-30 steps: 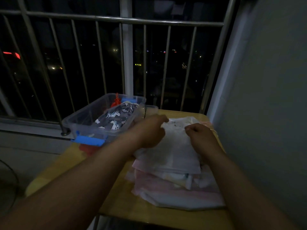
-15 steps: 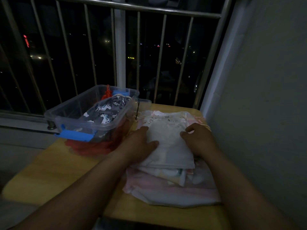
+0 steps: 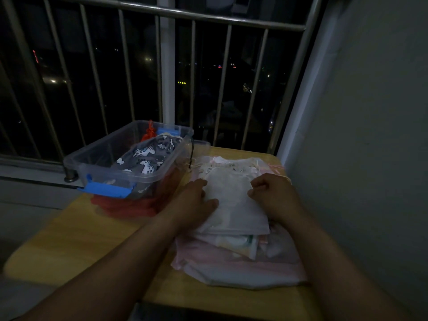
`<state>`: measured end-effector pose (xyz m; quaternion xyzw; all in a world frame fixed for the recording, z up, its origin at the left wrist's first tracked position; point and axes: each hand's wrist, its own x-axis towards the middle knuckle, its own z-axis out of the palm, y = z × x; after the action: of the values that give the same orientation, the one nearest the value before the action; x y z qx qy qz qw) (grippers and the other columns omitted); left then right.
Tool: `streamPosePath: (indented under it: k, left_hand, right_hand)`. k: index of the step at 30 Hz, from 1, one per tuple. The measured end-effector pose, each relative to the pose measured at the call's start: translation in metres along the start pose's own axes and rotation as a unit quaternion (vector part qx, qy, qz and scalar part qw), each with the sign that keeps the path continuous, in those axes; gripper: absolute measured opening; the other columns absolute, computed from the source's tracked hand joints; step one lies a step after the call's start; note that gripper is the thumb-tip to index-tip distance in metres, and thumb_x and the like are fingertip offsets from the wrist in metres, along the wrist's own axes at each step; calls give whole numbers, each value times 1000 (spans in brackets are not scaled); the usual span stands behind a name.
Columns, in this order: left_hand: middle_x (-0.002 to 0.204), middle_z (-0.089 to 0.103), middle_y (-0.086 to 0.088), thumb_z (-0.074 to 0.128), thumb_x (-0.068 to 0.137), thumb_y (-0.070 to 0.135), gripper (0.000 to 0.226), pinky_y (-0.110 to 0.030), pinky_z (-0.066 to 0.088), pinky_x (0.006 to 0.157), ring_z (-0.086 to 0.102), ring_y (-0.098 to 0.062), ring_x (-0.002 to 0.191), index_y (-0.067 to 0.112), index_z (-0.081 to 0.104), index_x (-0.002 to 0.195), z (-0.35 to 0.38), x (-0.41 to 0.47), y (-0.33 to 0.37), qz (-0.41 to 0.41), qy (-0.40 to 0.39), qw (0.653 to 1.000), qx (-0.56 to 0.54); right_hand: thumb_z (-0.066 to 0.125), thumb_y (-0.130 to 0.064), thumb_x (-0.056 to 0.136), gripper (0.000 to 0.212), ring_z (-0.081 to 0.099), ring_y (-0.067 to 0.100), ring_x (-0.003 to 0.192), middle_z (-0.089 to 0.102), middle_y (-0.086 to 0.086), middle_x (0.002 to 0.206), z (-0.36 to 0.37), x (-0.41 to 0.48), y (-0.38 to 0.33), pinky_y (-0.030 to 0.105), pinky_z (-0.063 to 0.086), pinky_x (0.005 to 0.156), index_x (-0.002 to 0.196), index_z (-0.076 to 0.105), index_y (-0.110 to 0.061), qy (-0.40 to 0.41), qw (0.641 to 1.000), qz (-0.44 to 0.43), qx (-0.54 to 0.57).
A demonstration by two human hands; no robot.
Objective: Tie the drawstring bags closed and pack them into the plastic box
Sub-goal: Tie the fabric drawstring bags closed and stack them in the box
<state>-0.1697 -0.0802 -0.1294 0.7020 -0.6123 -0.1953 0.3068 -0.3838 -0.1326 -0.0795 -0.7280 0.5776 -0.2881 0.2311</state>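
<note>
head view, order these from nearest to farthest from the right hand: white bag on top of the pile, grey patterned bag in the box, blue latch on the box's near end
1. white bag: directly under the right hand, touching it.
2. grey patterned bag: off to the left, inside the box.
3. blue latch: farther left still, on the box's near end.

One head-worn camera looks forward and down, close over the table [image 3: 69, 239], facing a window railing [image 3: 176, 13].

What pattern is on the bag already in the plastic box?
Grey bag with white unicorn-like horse prints, seen in the head view.
</note>
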Motion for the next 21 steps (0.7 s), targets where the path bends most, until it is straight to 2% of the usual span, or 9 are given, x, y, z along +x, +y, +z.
streamPosePath:
  k: [2, 3, 5, 7, 10, 12, 14, 18, 21]
  left_hand:
    - [139, 57, -6, 68, 92, 50, 73, -36, 44, 109, 55, -26, 128, 20, 41, 153, 1, 0, -2, 9, 15, 1000, 26]
    - [145, 54, -7, 67, 92, 52, 75, -37, 41, 112, 50, -27, 133, 21, 39, 154, 1, 1, -3, 10, 20, 999, 37]
    - [153, 47, -7, 66, 92, 55, 78, -39, 38, 115, 44, -27, 140, 23, 35, 156, 1, 0, -3, 7, 20, 999, 41]
    - [156, 45, -6, 65, 91, 57, 80, -40, 37, 116, 44, -26, 141, 25, 33, 157, 1, 1, -2, 7, 15, 999, 32]
    - [157, 43, -7, 65, 92, 56, 81, -39, 38, 116, 44, -25, 142, 23, 31, 158, 2, 1, -2, 14, 6, 1000, 21]
    - [159, 42, -8, 65, 92, 56, 82, -39, 37, 117, 43, -25, 143, 22, 31, 158, 3, 1, -2, 22, 4, 1000, 20]
    - [159, 42, -9, 64, 88, 61, 86, -43, 37, 118, 43, -25, 143, 21, 33, 158, 2, 1, -1, 28, 17, 999, -5]
    - [157, 44, -1, 70, 89, 59, 84, -45, 39, 118, 44, -18, 142, 23, 35, 156, -6, 1, 10, 46, 60, 989, -129]
    - [142, 54, 8, 70, 93, 50, 68, -36, 48, 109, 54, -7, 127, 27, 41, 150, -15, -7, 26, 55, 60, 968, -238]
  right_hand:
    - [71, -13, 89, 20, 61, 11, 102, 68, -6, 107, 4, -1, -1, 5, 39, 75, 107, 76, -18, 34, 998, -41, 23]
    - [68, -11, 89, 19, 62, 11, 99, 69, -7, 104, 5, -2, -3, 2, 36, 70, 105, 76, -18, 46, 997, -57, 37]
    - [69, -13, 90, 18, 64, 9, 94, 70, -9, 102, 5, -1, -5, 10, 42, 70, 105, 73, -21, 31, 994, -47, 96]
    - [74, -27, 91, 16, 66, 8, 90, 72, -7, 99, 5, -1, -8, 21, 47, 70, 106, 71, -26, -19, 989, -8, 149]
    - [71, -47, 91, 21, 68, 13, 84, 72, -7, 89, 9, -3, -9, 32, 54, 73, 93, 72, -26, -43, 996, -17, 71]
    - [68, -44, 93, 27, 65, 19, 79, 69, -2, 80, 14, -2, -6, 36, 51, 73, 85, 71, -18, -26, 998, -56, -5]
    - [64, -35, 97, 29, 61, 21, 75, 64, 1, 74, 14, -2, -6, 35, 45, 69, 78, 64, -12, -8, 997, -80, 0]
    - [58, -25, 102, 21, 72, 16, 74, 75, 5, 85, -3, 0, -12, 38, 53, 70, 96, 67, -8, -45, 975, -43, 213]
    - [55, -23, 105, 20, 73, 18, 72, 77, 8, 92, -16, 1, -7, 32, 50, 66, 112, 67, -10, -92, 945, -18, 313]
